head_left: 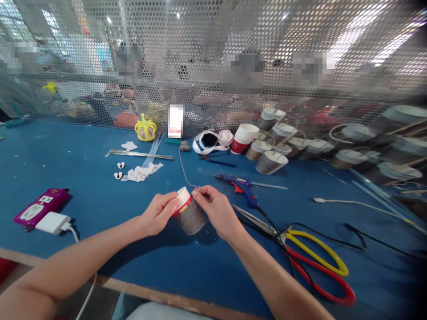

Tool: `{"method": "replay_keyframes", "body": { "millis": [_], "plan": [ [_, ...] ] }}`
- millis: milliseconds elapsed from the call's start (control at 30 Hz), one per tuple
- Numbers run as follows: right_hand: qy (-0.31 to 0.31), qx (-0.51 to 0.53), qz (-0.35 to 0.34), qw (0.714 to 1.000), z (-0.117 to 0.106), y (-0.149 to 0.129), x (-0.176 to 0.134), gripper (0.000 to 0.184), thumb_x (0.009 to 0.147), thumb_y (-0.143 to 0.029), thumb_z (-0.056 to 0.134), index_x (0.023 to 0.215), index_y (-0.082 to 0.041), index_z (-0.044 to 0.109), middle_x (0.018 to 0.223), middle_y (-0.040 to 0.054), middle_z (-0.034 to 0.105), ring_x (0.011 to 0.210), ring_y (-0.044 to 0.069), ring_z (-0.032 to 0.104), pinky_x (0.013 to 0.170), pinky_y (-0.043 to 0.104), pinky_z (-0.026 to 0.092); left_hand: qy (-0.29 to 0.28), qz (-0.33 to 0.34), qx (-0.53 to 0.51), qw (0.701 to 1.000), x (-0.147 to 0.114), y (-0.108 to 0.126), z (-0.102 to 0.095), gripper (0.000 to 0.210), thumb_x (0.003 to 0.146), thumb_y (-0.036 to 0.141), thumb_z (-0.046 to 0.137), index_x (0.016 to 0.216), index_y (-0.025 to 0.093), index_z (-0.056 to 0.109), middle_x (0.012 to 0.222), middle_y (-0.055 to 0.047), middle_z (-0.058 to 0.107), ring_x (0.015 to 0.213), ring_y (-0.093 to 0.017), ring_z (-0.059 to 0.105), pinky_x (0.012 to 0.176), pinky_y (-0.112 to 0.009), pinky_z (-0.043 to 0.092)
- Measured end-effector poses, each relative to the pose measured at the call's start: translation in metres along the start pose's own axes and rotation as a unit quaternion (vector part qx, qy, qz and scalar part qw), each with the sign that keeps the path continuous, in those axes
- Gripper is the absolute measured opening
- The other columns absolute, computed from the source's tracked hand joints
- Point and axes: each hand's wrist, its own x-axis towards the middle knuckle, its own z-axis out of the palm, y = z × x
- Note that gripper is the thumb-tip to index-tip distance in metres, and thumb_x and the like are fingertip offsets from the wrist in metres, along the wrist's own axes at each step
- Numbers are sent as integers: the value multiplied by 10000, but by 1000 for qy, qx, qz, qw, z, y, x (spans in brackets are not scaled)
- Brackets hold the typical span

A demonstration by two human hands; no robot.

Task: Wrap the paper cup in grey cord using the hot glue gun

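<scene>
A paper cup point(191, 218), wound with grey yarn over most of its side, is tilted just above the blue table. Its white mouth and a red printed band below it show bare. My left hand point(159, 212) grips the cup at the rim, thumb and fingers closed on it. Against the other side of the band, my right hand point(213, 206) pinches the grey yarn point(183, 166) where it meets the cup. From there the strand runs back across the table to a small grey ball of yarn point(184, 146).
Right of my hands lie a blue glue gun point(245, 191) and large scissors point(283, 235) with red and yellow handles. Wrapped cups point(271, 162) and stacked paper cups point(245, 135) stand at the back right. A purple power strip point(43, 206) is at left; perforated metal mesh point(200, 53) rises behind.
</scene>
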Motion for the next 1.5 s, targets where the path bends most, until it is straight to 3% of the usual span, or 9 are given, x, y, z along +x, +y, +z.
{"method": "replay_keyframes", "body": {
  "millis": [367, 567, 667, 733, 933, 1033, 1233, 1500],
  "plan": [
    [-31, -8, 13, 999, 6, -6, -7, 265, 789, -438, 432, 666, -203, 437, 597, -48, 403, 538, 107, 375, 492, 235, 317, 20, 25, 25, 999, -5, 1, 0, 352, 861, 339, 300, 558, 171, 359, 499, 23, 363, 472, -88, 299, 490, -234, 297],
    [-15, -9, 25, 1000, 6, -2, -3, 252, 809, -419, 388, 671, -209, 404, 590, -50, 373, 520, 105, 355, 458, 229, 306, 51, -21, -118, 992, 3, -4, 1, 420, 863, 421, 252, 593, 156, 434, 529, 14, 408, 495, -98, 342, 508, -241, 312],
    [-13, -13, 25, 1000, 5, 0, 0, 250, 825, -409, 336, 691, -209, 402, 583, -45, 379, 507, 109, 376, 446, 231, 329, 107, -30, -168, 980, 11, -7, -2, 434, 867, 413, 251, 691, 128, 527, 706, -50, 555, 671, -145, 488, 651, -268, 384],
    [-6, -31, 12, 999, 4, 2, 2, 252, 825, -409, 334, 685, -210, 396, 586, -42, 383, 512, 112, 388, 446, 232, 333, 116, -35, -161, 979, 14, -7, -5, 425, 864, 403, 273, 701, 120, 545, 753, -66, 576, 743, -163, 506, 727, -284, 389],
    [15, -135, -62, 989, 4, 5, -2, 203, 830, -384, 365, 724, -215, 401, 593, -33, 417, 511, 122, 398, 491, 257, 330, 8, -125, -149, 981, 15, 0, -4, 340, 811, 426, 416, 712, 116, 514, 611, 13, 459, 569, -87, 392, 542, -204, 337],
    [20, -180, -108, 977, 7, 6, -5, 161, 837, -343, 355, 766, -211, 413, 715, 16, 473, 606, 146, 452, 581, 290, 368, -36, -161, -173, 971, 14, 0, 0, 350, 785, 452, 449, 761, 110, 520, 615, 21, 439, 567, -80, 377, 516, -191, 317],
    [12, -232, -161, 959, 9, 6, -6, 146, 845, -305, 343, 739, -217, 389, 803, 55, 494, 668, 167, 481, 632, 322, 390, -31, -206, -200, 957, 16, -2, 5, 295, 766, 400, 464, 748, 109, 513, 619, 23, 421, 581, -80, 362, 519, -191, 315],
    [15, -219, -210, 953, 2, -2, -5, 162, 849, -252, 372, 690, -223, 360, 864, 74, 507, 800, 163, 503, 719, 306, 415, -33, -170, -142, 975, 16, 3, 3, 271, 803, 365, 395, 660, 137, 431, 581, 35, 393, 550, -74, 350, 503, -188, 309]
  ]
}}
